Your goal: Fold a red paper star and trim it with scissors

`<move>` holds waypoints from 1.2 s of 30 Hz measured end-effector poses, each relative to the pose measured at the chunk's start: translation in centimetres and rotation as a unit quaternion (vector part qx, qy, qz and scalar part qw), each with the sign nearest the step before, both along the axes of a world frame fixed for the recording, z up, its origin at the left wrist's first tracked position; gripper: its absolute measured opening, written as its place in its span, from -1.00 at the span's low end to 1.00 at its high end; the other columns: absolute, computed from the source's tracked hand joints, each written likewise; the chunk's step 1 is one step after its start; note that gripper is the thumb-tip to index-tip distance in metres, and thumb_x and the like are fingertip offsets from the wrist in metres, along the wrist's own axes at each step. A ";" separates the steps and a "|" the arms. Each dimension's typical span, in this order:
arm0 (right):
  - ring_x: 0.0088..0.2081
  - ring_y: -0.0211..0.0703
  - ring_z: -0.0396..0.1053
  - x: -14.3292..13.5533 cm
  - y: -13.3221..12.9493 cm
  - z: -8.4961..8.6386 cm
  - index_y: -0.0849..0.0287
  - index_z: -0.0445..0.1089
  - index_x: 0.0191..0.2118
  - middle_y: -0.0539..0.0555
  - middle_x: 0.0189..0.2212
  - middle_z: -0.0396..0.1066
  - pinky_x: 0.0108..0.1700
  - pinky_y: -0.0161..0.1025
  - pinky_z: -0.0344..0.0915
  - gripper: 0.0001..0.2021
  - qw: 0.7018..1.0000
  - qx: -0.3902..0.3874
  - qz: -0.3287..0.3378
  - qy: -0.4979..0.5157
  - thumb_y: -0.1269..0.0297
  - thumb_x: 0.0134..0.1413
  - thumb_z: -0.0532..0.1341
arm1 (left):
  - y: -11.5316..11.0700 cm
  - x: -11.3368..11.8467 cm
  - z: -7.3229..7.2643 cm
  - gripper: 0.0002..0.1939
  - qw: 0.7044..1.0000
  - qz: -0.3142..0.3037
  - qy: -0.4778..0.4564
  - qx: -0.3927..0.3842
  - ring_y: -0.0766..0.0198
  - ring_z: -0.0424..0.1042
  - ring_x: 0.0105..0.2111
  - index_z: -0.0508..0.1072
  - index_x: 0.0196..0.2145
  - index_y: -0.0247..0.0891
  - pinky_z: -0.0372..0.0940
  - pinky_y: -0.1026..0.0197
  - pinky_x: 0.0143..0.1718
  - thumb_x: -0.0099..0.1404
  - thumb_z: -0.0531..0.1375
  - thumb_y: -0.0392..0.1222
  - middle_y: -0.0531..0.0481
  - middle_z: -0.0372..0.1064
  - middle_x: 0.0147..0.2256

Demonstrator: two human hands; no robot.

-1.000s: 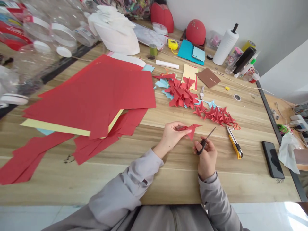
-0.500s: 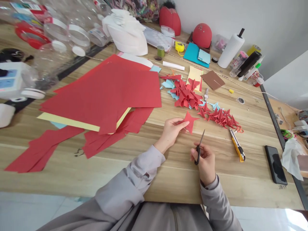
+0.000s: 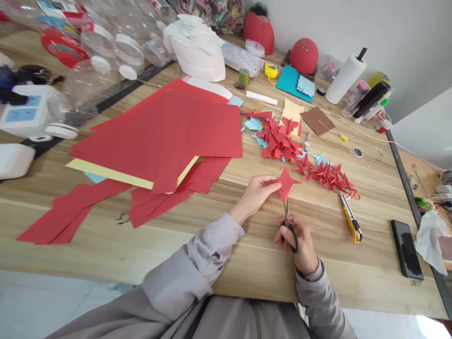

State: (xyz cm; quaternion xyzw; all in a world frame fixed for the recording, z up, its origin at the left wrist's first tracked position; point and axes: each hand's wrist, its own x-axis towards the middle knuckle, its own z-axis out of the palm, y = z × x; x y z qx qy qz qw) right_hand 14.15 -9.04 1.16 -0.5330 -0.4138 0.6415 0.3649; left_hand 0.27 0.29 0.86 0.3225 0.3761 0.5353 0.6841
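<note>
Desk [image 3: 116,252]: spread with red paper sheets [image 3: 165,125]. Clear plastic jars [image 3: 130,49] clustered upper left; contents indistinct. Clear bag [image 3: 213,16] at back: mixed coloured strips inside. Small clear container [image 3: 322,70], back right: pink contents. Right hand [image 3: 296,238]: fingers grasping scissors [image 3: 287,219]. Left hand [image 3: 262,189]: fingers pinching red paper star [image 3: 286,182] above desk, near blade tips; contact cannot be told.
</note>
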 end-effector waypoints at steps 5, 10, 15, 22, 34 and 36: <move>-0.68 -0.33 0.27 0.0 0.0 0.1 0.21 0.26 -0.28 -0.05 -0.65 0.37 -0.73 -0.45 0.06 -0.65 1.000 -0.006 -0.009 0.010 0.07 -0.10 0.28 | 0.0 0.0 -0.2 -0.81 0.994 0.011 0.103 0.043 0.25 0.42 -0.38 0.53 -0.44 -0.32 0.34 0.23 -0.33 -0.02 0.29 -0.16 -0.03 0.49 -0.39; -0.70 -0.34 0.25 -0.1 0.1 0.1 0.20 0.27 -0.30 -0.06 -0.66 0.36 -0.74 -0.46 0.04 -0.64 1.000 -0.012 -0.025 0.006 0.05 -0.12 0.29 | -0.2 0.0 0.4 -0.81 0.988 0.008 0.136 0.074 0.24 0.42 -0.35 0.53 -0.41 -0.31 0.33 0.21 -0.30 0.01 0.27 -0.15 -0.04 0.49 -0.36; -0.71 -0.35 0.24 -0.1 0.2 0.1 0.20 0.27 -0.31 -0.06 -0.66 0.36 -0.75 -0.46 0.02 -0.65 1.000 -0.015 -0.024 0.004 0.06 -0.12 0.29 | -0.3 0.0 0.8 -0.82 0.985 0.010 0.147 0.084 0.24 0.41 -0.35 0.51 -0.46 -0.32 0.33 0.22 -0.30 0.04 0.25 -0.14 -0.06 0.48 -0.37; -0.70 -0.36 0.23 -0.1 0.2 0.0 0.20 0.27 -0.30 -0.07 -0.66 0.36 -0.74 -0.47 0.02 -0.67 1.000 -0.011 -0.025 0.010 0.08 -0.10 0.28 | -0.4 0.1 0.4 -0.84 0.979 0.015 0.166 0.116 0.25 0.40 -0.33 0.53 -0.42 -0.32 0.31 0.24 -0.28 0.08 0.23 -0.17 -0.05 0.46 -0.34; -0.71 -0.36 0.21 0.0 0.2 -0.1 0.20 0.27 -0.30 -0.07 -0.66 0.35 -0.76 -0.47 0.02 -0.68 0.999 -0.010 -0.030 0.007 0.08 -0.09 0.27 | -0.4 0.1 0.5 -0.84 0.973 0.015 0.191 0.132 0.23 0.40 -0.31 0.54 -0.44 -0.30 0.31 0.22 -0.26 0.07 0.23 -0.16 -0.07 0.46 -0.34; -0.71 -0.36 0.22 0.0 0.2 -0.1 0.21 0.27 -0.30 -0.06 -0.66 0.36 -0.76 -0.47 0.02 -0.68 1.000 -0.007 -0.028 0.004 0.08 -0.09 0.27 | -0.4 0.1 0.5 -0.83 0.974 0.012 0.185 0.127 0.23 0.40 -0.31 0.54 -0.43 -0.30 0.32 0.22 -0.26 0.07 0.23 -0.15 -0.06 0.46 -0.34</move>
